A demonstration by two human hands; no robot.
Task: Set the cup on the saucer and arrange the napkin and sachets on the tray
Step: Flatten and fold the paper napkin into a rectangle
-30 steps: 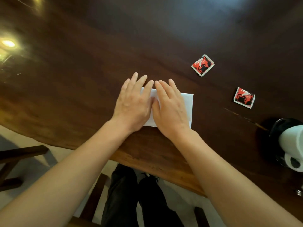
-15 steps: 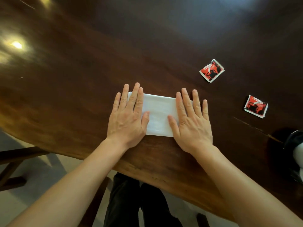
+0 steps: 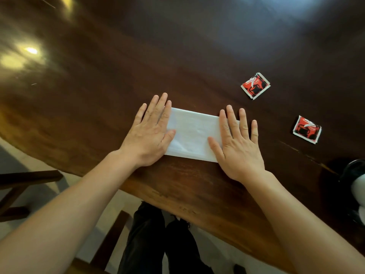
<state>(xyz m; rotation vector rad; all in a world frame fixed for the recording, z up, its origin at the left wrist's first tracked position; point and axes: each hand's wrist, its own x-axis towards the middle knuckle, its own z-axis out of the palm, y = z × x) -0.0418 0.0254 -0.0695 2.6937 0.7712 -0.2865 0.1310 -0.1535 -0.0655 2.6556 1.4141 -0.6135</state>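
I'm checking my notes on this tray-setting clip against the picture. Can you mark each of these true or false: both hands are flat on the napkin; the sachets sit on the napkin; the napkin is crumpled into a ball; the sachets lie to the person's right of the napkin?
1. Both hands press flat on the napkin. True: the left hand and right hand lie palm down on opposite ends of the white napkin.
2. The sachets sit on the napkin. False: the farther sachet and nearer sachet lie on the bare wooden table, apart from it.
3. The napkin is crumpled into a ball. False: it lies flat, a folded rectangle.
4. The sachets lie to the person's right of the napkin. True.
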